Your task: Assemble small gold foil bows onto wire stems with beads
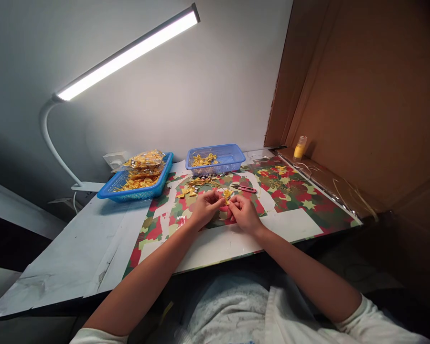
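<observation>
The fingers (220, 201) of the left hand (205, 209) and the fingers (233, 204) of the right hand (244, 213) are pinched together on one small yellow folded bow (227, 194). Both hands are closed on it, one from each side, and the bow sits between them just above the table (75, 248). It is too small to see how each finger lies.

Both hands rest near the middle of the table, on a paper sheet with red, green and yellow star shapes (301, 200). The bare arms reach in from the bottom, out of white sleeves.

Just behind the hands lie more small yellow bows (186, 192) and a little heap of thin gold wires (202, 181). A small red tool (244, 188) lies flat beside them — it is near the right hand but not touching it.

Farther back stand two blue plastic baskets. The small blue basket (232, 156) has yellow pieces in it. The big blue basket (136, 193) on the left holds clear bags full of yellow pieces (145, 162).

On the right, a small yellow bottle (300, 147) stands upright by a brown cardboard wall (372, 105). Thin loops of gold thread (304, 167) lie near it.

A long white lamp (129, 50) shines above — its bent neck comes down to the left back corner of the table. The wall behind is grey.
</observation>
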The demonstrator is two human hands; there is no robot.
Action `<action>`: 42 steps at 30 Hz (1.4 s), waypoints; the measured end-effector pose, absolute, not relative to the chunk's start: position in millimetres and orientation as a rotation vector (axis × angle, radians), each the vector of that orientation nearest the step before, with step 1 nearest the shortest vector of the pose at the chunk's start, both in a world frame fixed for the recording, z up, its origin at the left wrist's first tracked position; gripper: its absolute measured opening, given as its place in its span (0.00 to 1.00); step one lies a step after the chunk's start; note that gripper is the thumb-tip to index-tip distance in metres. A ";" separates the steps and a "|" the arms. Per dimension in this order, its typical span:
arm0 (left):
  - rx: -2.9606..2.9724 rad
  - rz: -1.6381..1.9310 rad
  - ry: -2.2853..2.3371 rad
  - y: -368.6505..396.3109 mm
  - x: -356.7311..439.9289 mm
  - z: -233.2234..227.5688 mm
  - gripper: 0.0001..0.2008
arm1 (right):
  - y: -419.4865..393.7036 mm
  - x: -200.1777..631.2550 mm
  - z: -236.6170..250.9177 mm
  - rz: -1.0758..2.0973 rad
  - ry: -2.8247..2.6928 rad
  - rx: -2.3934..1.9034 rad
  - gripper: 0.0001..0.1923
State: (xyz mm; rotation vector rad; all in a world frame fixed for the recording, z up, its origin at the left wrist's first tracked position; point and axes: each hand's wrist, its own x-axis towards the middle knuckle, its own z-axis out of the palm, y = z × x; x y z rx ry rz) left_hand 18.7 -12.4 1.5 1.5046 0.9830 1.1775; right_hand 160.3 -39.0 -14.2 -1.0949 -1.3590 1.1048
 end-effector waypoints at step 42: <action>1.936 1.152 0.932 -5.7 -0.1 14.8 0.12 | -42.9 162.3 -10.7 1.076 -1.535 -1.026 0.09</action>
